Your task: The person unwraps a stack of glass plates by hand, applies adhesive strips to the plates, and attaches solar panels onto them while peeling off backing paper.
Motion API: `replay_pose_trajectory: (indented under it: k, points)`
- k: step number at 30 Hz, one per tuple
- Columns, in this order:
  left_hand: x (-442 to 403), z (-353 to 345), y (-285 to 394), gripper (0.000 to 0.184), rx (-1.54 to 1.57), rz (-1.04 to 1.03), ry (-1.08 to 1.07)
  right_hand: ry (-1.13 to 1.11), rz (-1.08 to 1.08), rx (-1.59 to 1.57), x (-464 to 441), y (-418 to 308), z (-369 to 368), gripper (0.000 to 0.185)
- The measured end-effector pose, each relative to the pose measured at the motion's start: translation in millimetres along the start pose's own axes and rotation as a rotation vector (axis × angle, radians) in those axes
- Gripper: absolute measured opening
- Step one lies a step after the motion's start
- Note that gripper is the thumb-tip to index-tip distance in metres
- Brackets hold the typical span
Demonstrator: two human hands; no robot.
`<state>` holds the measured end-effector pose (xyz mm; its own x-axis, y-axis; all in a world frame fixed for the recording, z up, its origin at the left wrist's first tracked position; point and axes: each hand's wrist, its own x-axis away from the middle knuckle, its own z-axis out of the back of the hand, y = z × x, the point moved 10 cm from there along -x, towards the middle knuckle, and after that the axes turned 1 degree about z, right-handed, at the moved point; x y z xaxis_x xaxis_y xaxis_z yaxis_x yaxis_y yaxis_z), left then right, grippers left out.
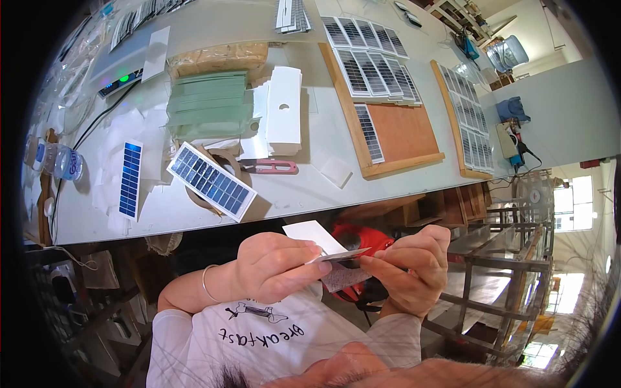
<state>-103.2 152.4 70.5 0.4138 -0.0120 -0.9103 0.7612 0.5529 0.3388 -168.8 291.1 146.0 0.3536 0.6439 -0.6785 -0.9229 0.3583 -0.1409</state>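
My left hand (278, 262), with a bracelet at its wrist, pinches one end of a thin panel (346, 255) over my lap, beyond the table's near edge. The fingers of my right hand (411, 265) grip the other end. Seen nearly edge-on, the panel hides its faces. A white sheet (314, 236) angles up behind it, close to my left fingers. On the table (304, 197), a small solar panel (212, 181) lies across a tape roll (226, 158), with another solar panel (130, 180) to its left. Pink-handled snips (272, 167) lie beside the roll.
Green strips (208, 103) and white cards (284, 107) are stacked mid-table. A wooden tray (404, 160) holds solar panels, and a second tray (477, 173) stands farther right. Plastic bottles (68, 163) are at the left; shelving (498, 258) is at the right.
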Motion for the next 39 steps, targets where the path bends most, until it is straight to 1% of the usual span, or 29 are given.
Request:
replay_pose_trajectory:
  k: [3,6,12,18,21,30,39]
  points:
    - [0,0,0,0.032,-0.005,0.001,0.0,-0.133,0.057,-0.051,3,0,0,0.037]
    - [0,1,0,0.032,-0.013,-0.001,0.002,-0.103,0.023,-0.053,4,2,1,0.036]
    - [-1,1,1,0.031,-0.036,-0.01,0.005,-0.094,0.046,-0.069,0,0,-2,0.038]
    - [0,2,-1,0.03,0.01,0.003,-0.018,-0.083,0.097,-0.062,1,-1,-1,0.036]
    - [-2,3,1,0.032,-0.027,-0.015,-0.022,-0.069,0.114,-0.056,0,-2,2,0.037]
    - [-5,4,0,0.032,0.001,-0.007,-0.02,-0.047,0.095,-0.054,-7,-4,5,0.036]
    - [-3,4,3,0.029,-0.05,-0.024,-0.015,-0.076,0.141,-0.086,-5,-4,0,0.035]
